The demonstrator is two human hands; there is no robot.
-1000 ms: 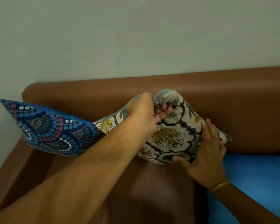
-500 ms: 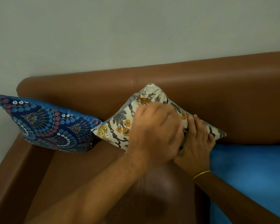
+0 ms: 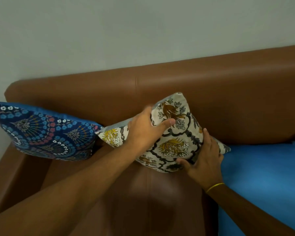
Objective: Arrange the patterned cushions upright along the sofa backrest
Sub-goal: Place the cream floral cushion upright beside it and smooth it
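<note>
A cream floral cushion (image 3: 173, 143) with yellow and grey flowers stands on one corner, leaning against the brown leather sofa backrest (image 3: 228, 92). My left hand (image 3: 146, 130) lies flat on its upper left face, fingers spread. My right hand (image 3: 205, 160) holds its lower right edge, thumb on the front and fingers behind. A dark blue cushion (image 3: 44, 133) with fan and flower patterns leans in the sofa's left corner, its tip touching the cream cushion's left corner.
A plain blue cushion or cloth (image 3: 266, 181) covers the seat at the right. The brown seat (image 3: 143, 201) lies below my arms. The sofa's left armrest (image 3: 10, 176) runs along the left. A pale wall (image 3: 143, 31) rises behind.
My left hand has opened from a bunched grip to a flat press on the cushion face. The cream cushion's face shows more fully, and my right hand now sits at its lower right edge.
</note>
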